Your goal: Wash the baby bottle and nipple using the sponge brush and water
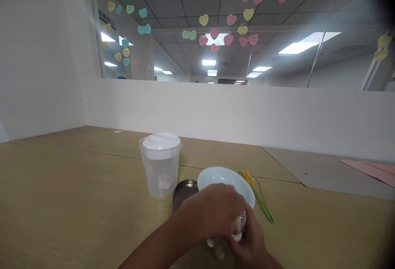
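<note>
My left hand reaches across from the left, its fingers curled over a small whitish, partly clear object. From the right, my right hand wraps round the same object, low in the view. What the object is cannot be made out, as the fingers cover most of it. Just beyond the hands sits a white bowl, and a dark metal tray lies to its left, partly hidden by my left hand. Small pale pieces show below my left wrist.
A clear plastic pitcher with a white lid stands left of the tray. A green-handled brush with a yellow head lies right of the bowl. Pink cloth is at the far right of the wooden table. Behind is a white wall with a window.
</note>
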The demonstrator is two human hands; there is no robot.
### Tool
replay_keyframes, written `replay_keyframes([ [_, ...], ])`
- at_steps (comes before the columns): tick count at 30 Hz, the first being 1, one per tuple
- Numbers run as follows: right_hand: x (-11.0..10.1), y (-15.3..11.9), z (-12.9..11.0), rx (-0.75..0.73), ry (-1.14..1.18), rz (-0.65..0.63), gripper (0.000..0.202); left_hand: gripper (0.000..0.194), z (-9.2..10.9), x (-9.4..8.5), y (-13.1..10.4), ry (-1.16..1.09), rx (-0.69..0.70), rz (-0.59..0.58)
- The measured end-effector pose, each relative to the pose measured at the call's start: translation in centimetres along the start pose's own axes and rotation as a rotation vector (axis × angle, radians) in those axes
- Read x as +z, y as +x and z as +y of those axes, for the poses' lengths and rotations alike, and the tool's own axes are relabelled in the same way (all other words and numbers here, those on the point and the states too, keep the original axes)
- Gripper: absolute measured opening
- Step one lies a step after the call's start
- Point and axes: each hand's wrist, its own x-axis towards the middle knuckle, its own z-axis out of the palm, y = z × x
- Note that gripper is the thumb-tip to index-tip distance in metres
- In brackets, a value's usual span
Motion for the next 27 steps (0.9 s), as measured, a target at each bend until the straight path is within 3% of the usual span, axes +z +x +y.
replay_keyframes([
  [2,0.0,-0.2,0.3,-0.036,-0.012,-0.007,0.060,0.014,0.1,-0.3,-0.2,0.062,0.001,0.002],
  [5,-0.1,-0.2,0.3,-0.100,-0.019,-0.037,0.061,0.027,-0.4,-1.4,-1.1,-0.019,-0.035,0.046],
  [10,-0.3,-0.2,0.3,-0.062,0.032,-0.182,0.068,0.042,-1.8,-2.9,-2.5,-0.074,-0.035,0.347],
  [13,-0.5,-0.4,0.5,-0.070,0.010,-0.210,0.065,0.043,-2.3,-2.7,-1.6,-0.090,-0.007,0.406],
  [16,-0.6,-0.5,0.7,-0.165,-0.044,-0.174,0.057,0.042,-3.1,-1.2,0.8,-0.079,0.046,0.297],
  [21,-0.7,-0.1,0.6,-0.260,-0.087,-0.140,0.049,0.044,-5.4,2.5,4.5,0.077,-0.093,0.119],
  [27,-1.0,0.3,0.2,-0.307,-0.125,-0.111,0.050,0.049,-5.9,4.1,5.4,0.029,-0.192,-0.053],
])
